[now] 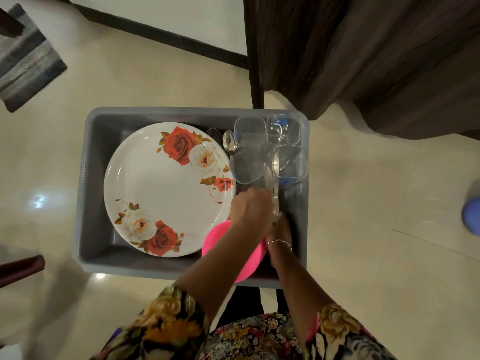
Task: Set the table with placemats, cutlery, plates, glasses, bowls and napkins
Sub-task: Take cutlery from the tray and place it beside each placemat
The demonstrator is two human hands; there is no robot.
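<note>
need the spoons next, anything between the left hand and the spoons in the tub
Yes: a clear glass stands between the left hand and the spoons, whose handles are hidden beside the floral plate.

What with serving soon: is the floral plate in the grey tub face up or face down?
Face up: the floral plate shows its rose pattern and sunken centre.

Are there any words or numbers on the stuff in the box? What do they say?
No words or numbers can be read anywhere.
Plate: only painted roses, no writing.
Glasses: two carry small blue marks, perhaps stickers, too small and blurred to read.
Pink bowl: no writing shows.
Grey box: no label shows.
</note>
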